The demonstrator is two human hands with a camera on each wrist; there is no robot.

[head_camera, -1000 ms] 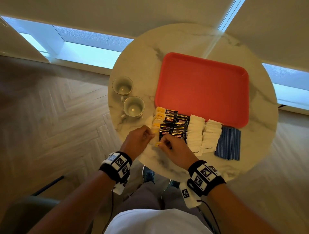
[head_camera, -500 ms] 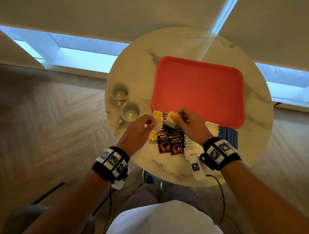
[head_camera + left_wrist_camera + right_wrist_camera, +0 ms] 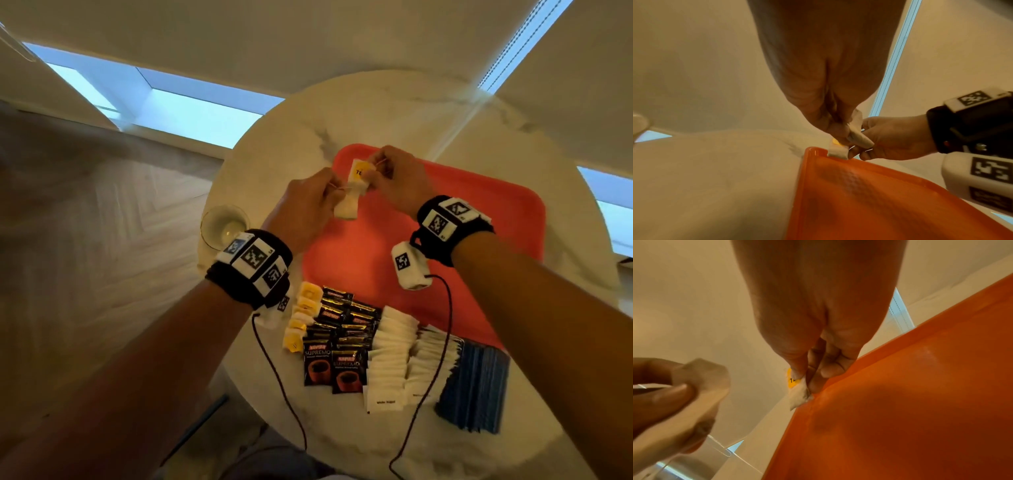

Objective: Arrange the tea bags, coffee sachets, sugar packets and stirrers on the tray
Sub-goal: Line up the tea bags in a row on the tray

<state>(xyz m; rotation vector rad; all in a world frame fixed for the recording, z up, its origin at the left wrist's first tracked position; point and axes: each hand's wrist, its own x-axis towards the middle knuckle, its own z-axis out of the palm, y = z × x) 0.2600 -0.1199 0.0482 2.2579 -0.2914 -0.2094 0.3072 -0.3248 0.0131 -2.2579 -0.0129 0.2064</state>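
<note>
**Holding Two Tea Bags Over the Tray Corner**

Holding one tea bag in each hand, we keep both hands up over the far left corner of the red tray [image 3: 479,246]. Our left hand [image 3: 301,205] has its fingers curled and pinched tight on a white tea bag [image 3: 346,209]. Our right hand [image 3: 397,178] pinches a second tea bag [image 3: 359,171] with a yellow tag between thumb and fingertips. The two bags sit just beside each other, and thin strings run from them into our fingers. In the right wrist view, the second bag hangs right at the tray's raised edge; we cannot tell if it touches it.

The tray lies flat on the round marble table [image 3: 394,102]. Its whole floor is bare, so we see lots of open room there.

Near us, off the tray, the other things lie in rows on the table. More tea bags [image 3: 301,318] sit on the left, then dark coffee sachets [image 3: 339,346], then white sugar packets [image 3: 397,353], then blue stirrers [image 3: 476,383] on the right. The sugar packets and stirrers reach up to the tray's near edge. A glass cup [image 3: 224,224] stands on the table to the left of the tray, partly behind our left wrist band.
</note>
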